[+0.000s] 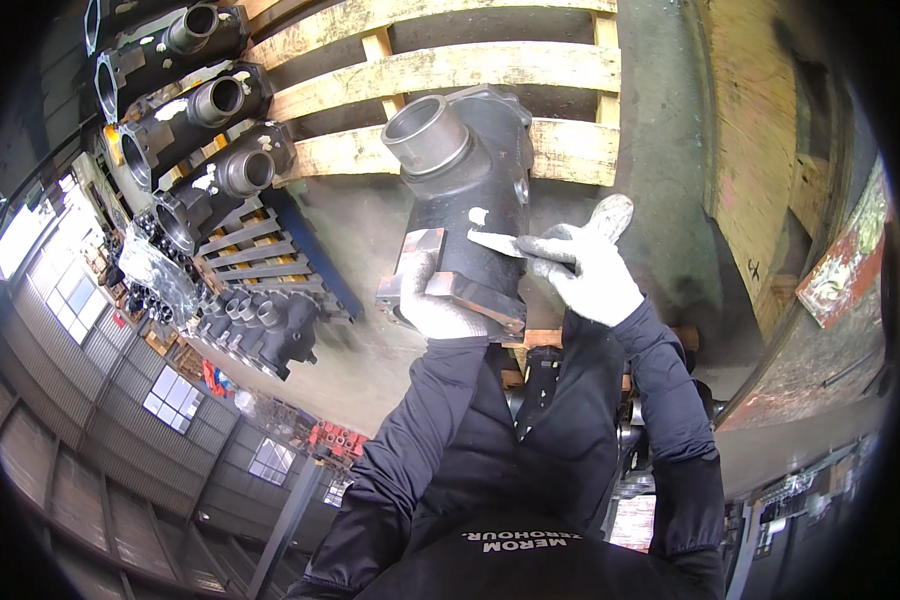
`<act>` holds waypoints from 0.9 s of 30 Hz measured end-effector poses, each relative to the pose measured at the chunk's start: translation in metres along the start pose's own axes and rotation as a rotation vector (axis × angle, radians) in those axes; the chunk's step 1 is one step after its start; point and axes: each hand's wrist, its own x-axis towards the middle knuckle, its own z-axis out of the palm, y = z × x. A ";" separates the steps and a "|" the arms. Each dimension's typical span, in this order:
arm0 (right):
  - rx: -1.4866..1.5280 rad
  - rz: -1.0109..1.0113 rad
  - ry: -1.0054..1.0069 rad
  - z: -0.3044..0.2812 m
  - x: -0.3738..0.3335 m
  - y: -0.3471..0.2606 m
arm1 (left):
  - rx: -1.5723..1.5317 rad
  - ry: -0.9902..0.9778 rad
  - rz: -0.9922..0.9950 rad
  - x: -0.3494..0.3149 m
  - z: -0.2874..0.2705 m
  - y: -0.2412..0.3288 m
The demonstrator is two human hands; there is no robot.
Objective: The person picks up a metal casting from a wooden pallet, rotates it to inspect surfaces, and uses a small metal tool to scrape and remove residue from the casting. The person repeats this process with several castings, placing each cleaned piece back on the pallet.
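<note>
A dark cast-metal housing (460, 190) with a wide round pipe neck (428, 135) stands in front of me, over the near edge of a pallet. My left hand (438, 300), in a white glove, wraps around the square flange at its near end. In my white-gloved right hand (588, 272) is a putty knife (497, 242), its pale blade pointing left and its rounded, stained handle jutting up behind my fingers. The blade tip lies at the housing's upper surface, just below a small dab of white filler (478, 216). Whether the tip touches the metal, I cannot tell.
A wooden pallet (450, 75) lies beyond the housing. Several similar housings (185, 120) with white patches line the far left. More castings (270, 325) sit on the left beside a blue-edged rack (315, 255). Plywood sheets (755, 150) stand at the right.
</note>
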 end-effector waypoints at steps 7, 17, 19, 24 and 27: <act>-0.104 -0.140 0.011 -0.002 0.001 -0.011 | -0.081 -0.050 -0.101 -0.006 0.001 0.001; -0.252 -0.149 -0.019 -0.013 -0.002 -0.014 | -0.086 -0.046 -0.156 -0.005 -0.006 -0.001; -0.247 -0.193 -0.016 -0.008 0.000 -0.014 | -0.085 -0.042 -0.145 -0.005 -0.006 -0.002; -0.195 -0.246 0.004 -0.002 -0.008 -0.007 | -0.111 0.047 -0.103 -0.004 -0.005 -0.005; -0.233 -0.203 0.009 -0.011 -0.015 0.002 | -0.078 0.042 -0.038 -0.002 -0.006 -0.007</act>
